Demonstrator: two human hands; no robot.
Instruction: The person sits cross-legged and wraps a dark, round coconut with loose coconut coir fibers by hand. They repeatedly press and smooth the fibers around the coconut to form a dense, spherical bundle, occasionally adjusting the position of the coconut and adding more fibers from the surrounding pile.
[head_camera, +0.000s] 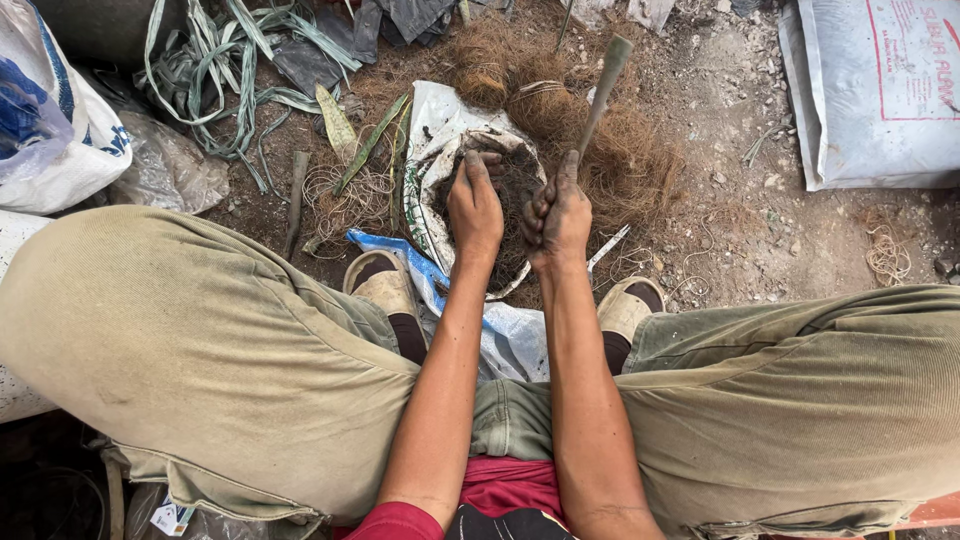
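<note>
A white sack (432, 150) with its mouth rolled down is kept upright between the two sandalled feet, so that the dark soil (515, 185) inside is within easy reach. The left hand (474, 205) is laid on the sack's rim, fingers curled over the edge, apparently to steady it. The right hand (556, 215) is closed in a fist around a wooden stick (598, 92), which is held slanting up and away, its lower end down in the soil. Brown coconut fibre (610, 160) is heaped on the ground just behind the sack.
</note>
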